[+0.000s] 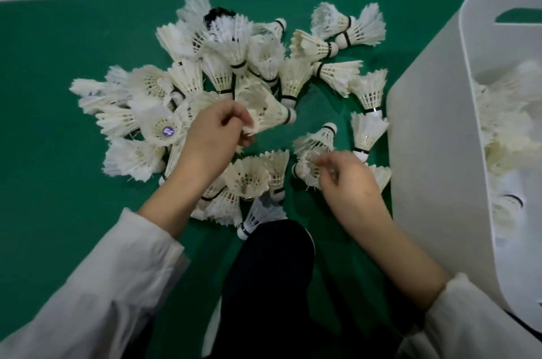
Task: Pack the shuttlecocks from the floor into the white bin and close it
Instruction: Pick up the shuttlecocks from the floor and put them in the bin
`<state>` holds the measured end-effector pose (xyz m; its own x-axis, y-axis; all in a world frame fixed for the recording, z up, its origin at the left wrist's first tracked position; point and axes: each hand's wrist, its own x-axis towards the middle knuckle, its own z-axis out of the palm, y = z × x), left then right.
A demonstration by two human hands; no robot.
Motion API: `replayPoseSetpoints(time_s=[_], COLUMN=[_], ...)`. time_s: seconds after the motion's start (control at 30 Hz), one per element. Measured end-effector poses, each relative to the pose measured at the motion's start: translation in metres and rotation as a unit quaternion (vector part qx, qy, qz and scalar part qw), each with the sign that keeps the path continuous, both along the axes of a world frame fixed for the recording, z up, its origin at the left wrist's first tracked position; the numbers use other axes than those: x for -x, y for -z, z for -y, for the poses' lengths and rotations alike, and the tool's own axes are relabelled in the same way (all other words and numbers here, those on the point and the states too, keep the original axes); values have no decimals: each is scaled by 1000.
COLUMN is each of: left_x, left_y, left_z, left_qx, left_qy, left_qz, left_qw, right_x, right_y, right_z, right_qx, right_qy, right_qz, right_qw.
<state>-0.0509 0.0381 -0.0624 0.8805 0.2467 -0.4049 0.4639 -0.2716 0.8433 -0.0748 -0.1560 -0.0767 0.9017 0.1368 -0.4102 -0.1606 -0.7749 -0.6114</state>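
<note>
Pinching a shuttlecock (268,112) by its feather rim, the left hand (217,132) hovers over the pile (164,88) on the floor (38,71). The right hand (350,179), blurred, seems to grip a second shuttlecock (309,170) near the bin (431,159), which stands open at the right, partly filled.

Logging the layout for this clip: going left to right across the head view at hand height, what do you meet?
Purple-stickered shuttlecock → left hand → pinched shuttlecock in its fingers → frayed shuttlecock → right hand gripping it → white bin.
</note>
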Motion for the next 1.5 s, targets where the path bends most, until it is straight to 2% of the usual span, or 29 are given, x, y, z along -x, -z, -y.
replayPoseSetpoints(time_s=[0.1, 0.17, 0.27, 0.33, 0.43, 0.5, 0.7, 0.93, 1.07, 1.27, 1.37, 1.5], left_x=[-5, -2, 2, 4, 5, 5, 4, 5, 7, 5, 2, -2], left_y=[1, 1, 0, 3, 13, 17, 19, 25, 21, 0, -11, -25], left_z=[-3, -3, 4, 15, 29, 31, 30, 32, 30, 14, 12, 16], left_qx=[38, -4, -152, -217, -292, -316, -313, -239, -242, -256, -252, -203], left_qy=[-16, 51, 214, 282, 316, 318, 332, 316, 290, 242, 218, 175], left_qz=[-26, -41, -50, -35, -21, -8, -24, -64, -35, 18, 30, 58], left_qw=[999, 998, 964, 934, 903, 894, 890, 916, 925, 936, 942, 962], right_x=[-1, -2, -4, -5, -5, -5, -4, 0, -5, -12, -17, -29], right_y=[-6, -8, -6, -4, -3, -2, -1, 0, 1, -4, -12, -30], right_z=[-4, -4, -5, -5, -4, -4, -6, -5, -6, -7, -9, -10], right_qx=[5, 16, 59, 97, 147, 153, 137, 133, 126, 50, 32, 5], right_qy=[-15, -31, -65, -82, -95, -98, -98, -124, -128, -95, -87, -76], right_qz=[-65, -78, -29, 29, 85, 108, 141, 159, 87, 51, 57, 94], right_qw=[998, 996, 996, 991, 981, 977, 975, 970, 980, 993, 994, 993])
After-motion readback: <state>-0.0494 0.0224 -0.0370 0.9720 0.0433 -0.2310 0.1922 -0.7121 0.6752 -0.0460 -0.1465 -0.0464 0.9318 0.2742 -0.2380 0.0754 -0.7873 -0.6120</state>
